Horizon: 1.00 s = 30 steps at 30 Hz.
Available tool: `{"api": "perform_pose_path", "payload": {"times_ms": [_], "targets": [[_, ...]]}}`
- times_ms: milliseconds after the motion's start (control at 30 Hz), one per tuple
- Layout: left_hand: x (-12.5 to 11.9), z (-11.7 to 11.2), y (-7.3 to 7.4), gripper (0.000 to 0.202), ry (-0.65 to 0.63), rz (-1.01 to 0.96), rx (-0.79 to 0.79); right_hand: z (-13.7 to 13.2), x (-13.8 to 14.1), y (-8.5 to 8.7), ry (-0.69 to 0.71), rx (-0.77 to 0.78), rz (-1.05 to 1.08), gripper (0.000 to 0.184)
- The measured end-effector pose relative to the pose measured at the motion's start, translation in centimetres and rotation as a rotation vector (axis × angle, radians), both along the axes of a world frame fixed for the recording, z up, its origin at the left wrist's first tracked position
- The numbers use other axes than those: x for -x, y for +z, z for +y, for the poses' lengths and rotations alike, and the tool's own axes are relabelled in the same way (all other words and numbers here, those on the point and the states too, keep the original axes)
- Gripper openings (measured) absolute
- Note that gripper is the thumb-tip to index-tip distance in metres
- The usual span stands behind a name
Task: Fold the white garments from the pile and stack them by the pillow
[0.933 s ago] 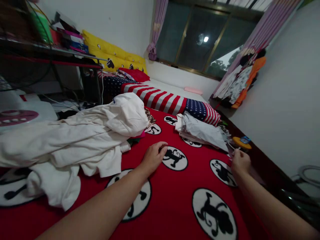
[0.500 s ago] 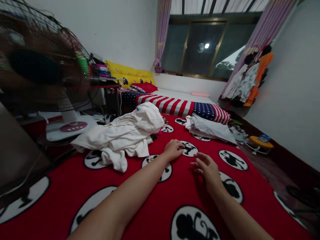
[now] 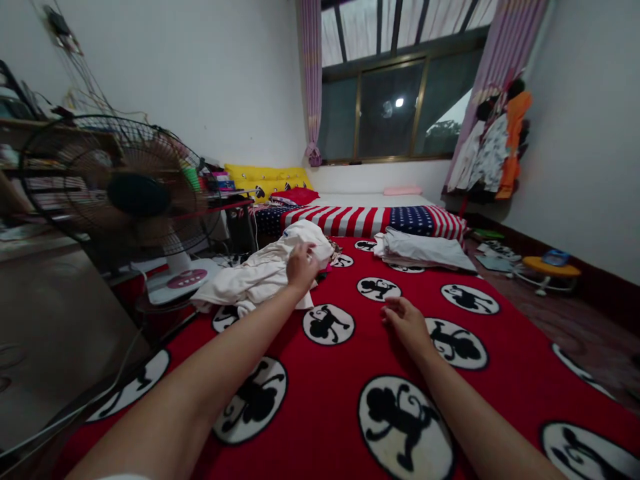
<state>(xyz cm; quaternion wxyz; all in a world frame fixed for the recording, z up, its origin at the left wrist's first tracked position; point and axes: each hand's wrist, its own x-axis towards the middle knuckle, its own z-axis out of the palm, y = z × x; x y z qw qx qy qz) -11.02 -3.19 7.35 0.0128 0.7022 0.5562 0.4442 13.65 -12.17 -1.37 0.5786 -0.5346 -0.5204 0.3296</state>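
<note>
A crumpled white garment [image 3: 260, 267] lies on the left of a red bedspread [image 3: 320, 407] printed with black monkeys in white ovals. My left hand [image 3: 301, 268] reaches over the right part of this garment, fingers loosely apart and nothing visibly gripped. Whether the fingertips touch the cloth I cannot tell. My right hand [image 3: 406, 325] is low over the bedspread near one of the ovals, empty, its fingers slightly bent and apart. Farther off at the right lies a folded stack of pale grey and white clothes [image 3: 425, 251].
At the left stands a fan [image 3: 140, 193] on a white base, beside a cabinet [image 3: 60, 333]. A second bed with a stars-and-stripes cover [image 3: 345, 217] is under the window. On the right-hand floor is a low yellow stool [image 3: 550, 267]; clothes [image 3: 493, 153] hang by the curtain.
My left hand has moved leftward and away from me, from the bare bedspread to above the white garment. My right hand stays over the bedspread. The camera view has shifted.
</note>
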Motion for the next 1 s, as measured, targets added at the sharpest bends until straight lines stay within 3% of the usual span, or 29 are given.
{"api": "perform_pose_path", "payload": {"times_ms": [67,133,233,300,467,533,633,733,800,867,1000], "targets": [[1.8,0.7,1.1,0.052,0.167,-0.044,-0.026,0.2,0.0,-0.3,-0.006,-0.014,-0.027,0.036],[3.0,1.2,1.4,0.061,0.239,-0.045,0.031,0.2,0.0,-0.4,-0.004,-0.026,-0.023,0.033],[3.1,1.5,1.5,0.035,0.21,-0.014,0.12,-0.1,0.1,-0.4,0.024,-0.043,0.0,0.031],[1.7,1.1,2.0,0.017,0.149,0.001,0.102,-0.4,0.2,0.0,0.042,-0.042,0.026,0.032],[-5.9,-3.0,3.0,0.012,-0.158,0.066,-0.005,-1.6,0.3,2.1,0.008,0.009,0.246,0.049],[-9.1,-5.6,1.8,0.012,-0.383,0.094,-0.057,-2.0,-0.1,2.7,0.097,0.056,0.394,0.053],[-12.1,-9.0,-1.5,0.015,-0.679,0.163,0.028,-2.5,-0.9,3.0,0.234,0.145,0.486,0.056],[-12.5,-10.6,-4.5,0.014,-0.813,0.32,0.095,-2.9,-1.3,3.0,0.348,0.188,0.354,0.055],[-11.8,-10.7,-5.1,0.018,-0.85,0.356,0.108,-3.0,-1.1,3.0,0.397,0.206,0.266,0.052],[-10.9,-10.5,-4.4,0.017,-0.921,0.355,0.157,-3.1,-0.9,3.2,0.395,0.211,0.239,0.05],[-8.8,-9.8,-1.1,0.016,-1.084,0.359,0.326,-3.6,-0.9,3.5,0.446,0.192,0.2,0.048]]}}
